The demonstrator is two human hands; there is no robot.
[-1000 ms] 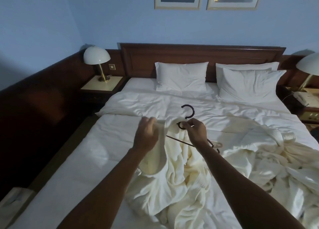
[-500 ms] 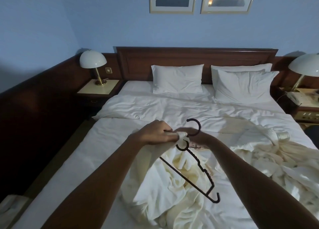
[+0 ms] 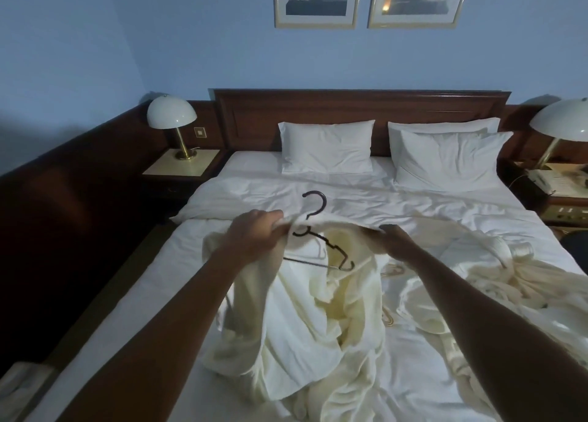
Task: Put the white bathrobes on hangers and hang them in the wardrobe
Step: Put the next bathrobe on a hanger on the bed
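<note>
Hands [image 3: 254, 230] spread bathrobe [image 3: 305, 319] wider

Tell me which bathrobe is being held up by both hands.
The bathrobe in the middle, held at its collar by the left hand and right hand around the hanger. The other bathrobe lies crumpled on the bed's right side, untouched.

The bed [image 3: 127, 294] is the landmark: at its head two pillows [image 3: 326, 146] lean side by side against the headboard [image 3: 359, 106], with a lamp [image 3: 171, 116] on a nightstand [image 3: 181, 167] to the bed's left and another lamp [image 3: 560, 120] to its right. In the middle of the bed a bathrobe [image 3: 305, 319] is held up over the covers by the left hand [image 3: 254, 230] and right hand [image 3: 393, 238], a hanger [image 3: 321, 240] between them. A second bathrobe [image 3: 496, 281] lies on the bed's right side.
</note>
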